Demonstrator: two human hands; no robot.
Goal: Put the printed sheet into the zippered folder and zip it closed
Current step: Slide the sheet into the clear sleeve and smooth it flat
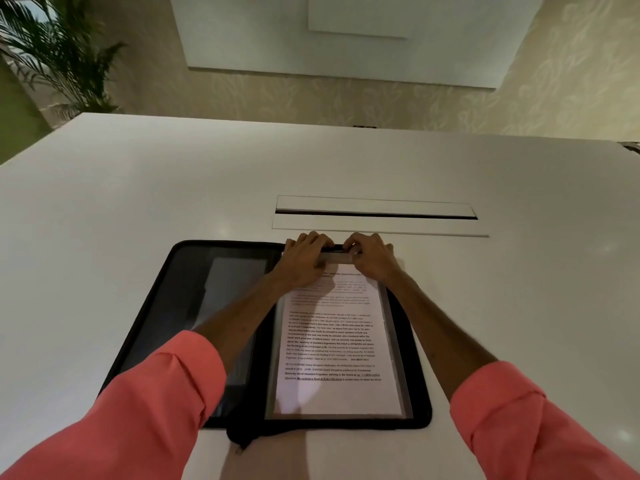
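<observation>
Table (104, 237), pale and broad, carries the zippered folder (194, 271) lying open near its front edge, printed sheet (332, 341) on its right half. Left hand (304, 259) and right hand (372, 259) curl side by side over the metal clip (337, 258) at the sheet's top. Beyond, patterned wall (519, 109) and potted palm (59, 53).

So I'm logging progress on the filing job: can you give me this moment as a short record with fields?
folder: black zippered folder lying open flat on the white table
sheet: printed sheet on the folder's right half
clip: silver clip bar at the sheet's top edge
left hand: left hand on the clip
right hand: right hand on the clip
zip: not yet closed
background: potted palm far left
</observation>
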